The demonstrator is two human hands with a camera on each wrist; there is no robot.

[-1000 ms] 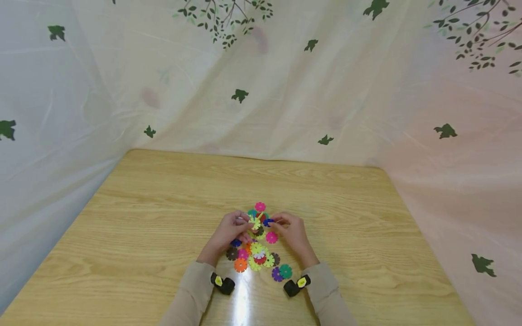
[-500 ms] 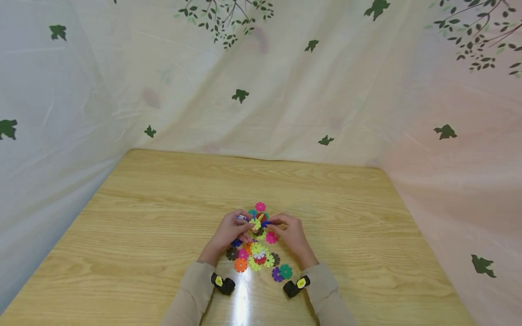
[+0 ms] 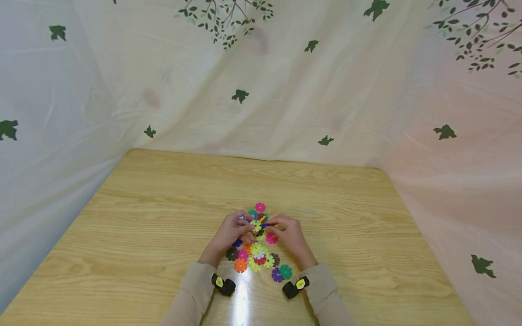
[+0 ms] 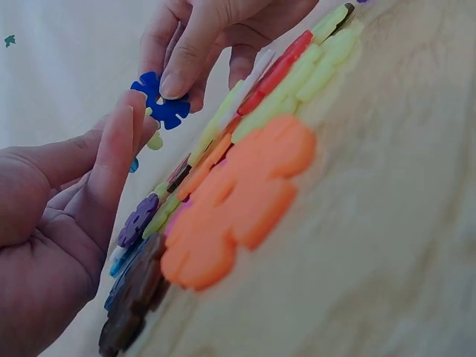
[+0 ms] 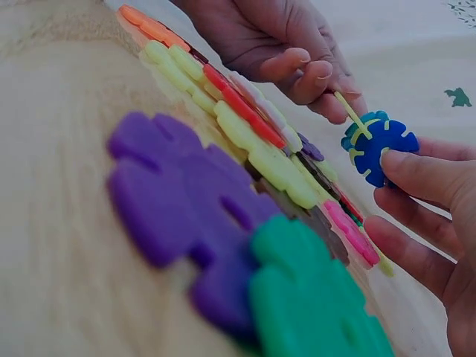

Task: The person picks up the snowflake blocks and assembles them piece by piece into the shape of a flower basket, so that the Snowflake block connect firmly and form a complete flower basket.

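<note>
thumb and fingers of the right hand (image 3: pixel 290 232) are pinching a thin royal-blue notched plastic disc (image 5: pixel 388 143) above the table, the thumb lying against its face, the other fingers spreading loosely. opposite, the left hand (image 3: pixel 228 232) is pinching a thin yellow-green notched plastic disc (image 3: pixel 255 225) near its rim, and from where i am standing its edge is crossing the blue one's rim; whether the two are fully slotted i cannot tell. a teal notched plastic disc (image 5: pixel 378 117) is showing just behind the blue one

to my eye the hold is looking slight: notches meeting askew could be turning any push into a twist, springing the pieces apart or flicking the blue one loose. the pile is lying close beneath, so a dropped piece could be getting lost among look-alikes

i am seeing no box or tray; the pale wood-grain table (image 3: pixel 122 217) is bearing the loose pieces directly, an orange notched plastic disc (image 3: pixel 238 268) lying near the left wrist, a purple notched plastic disc (image 3: pixel 276 275) and a green notched plastic disc (image 3: pixel 287 273) overlapping near the right
</note>
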